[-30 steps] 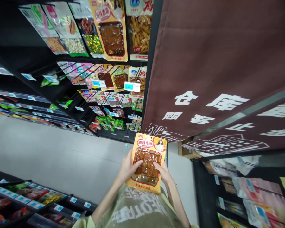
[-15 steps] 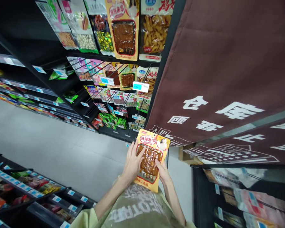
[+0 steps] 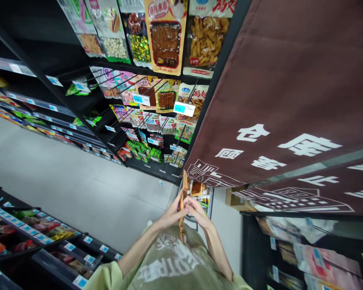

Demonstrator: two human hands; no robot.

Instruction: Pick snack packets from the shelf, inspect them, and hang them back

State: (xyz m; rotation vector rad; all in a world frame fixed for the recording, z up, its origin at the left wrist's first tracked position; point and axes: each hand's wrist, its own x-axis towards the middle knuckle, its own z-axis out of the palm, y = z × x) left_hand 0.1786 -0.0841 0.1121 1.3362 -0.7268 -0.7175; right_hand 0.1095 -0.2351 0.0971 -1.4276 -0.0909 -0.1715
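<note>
I hold a yellow-orange snack packet (image 3: 182, 201) in front of my chest, turned so that only its thin edge faces me. My left hand (image 3: 171, 212) grips its left side with the fingers closed on it. My right hand (image 3: 197, 212) pinches the right side, thumb against the packet. Beyond my hands, a wire basket (image 3: 206, 201) with a similar packet (image 3: 196, 187) sits on the floor. Matching packets (image 3: 166, 36) hang on the black peg rack ahead.
Black shelving (image 3: 87, 108) with hanging snack bags and blue price tags (image 3: 184, 108) fills the upper left. A brown curtain (image 3: 284, 100) with white characters hangs at right. Low shelves (image 3: 33, 237) stand at lower left, more racks (image 3: 305, 253) at lower right. Grey floor (image 3: 63, 181) lies between.
The packet has turned from face-on to edge-on between my hands. My view has shifted slightly, so the shelves sit further right in the picture.
</note>
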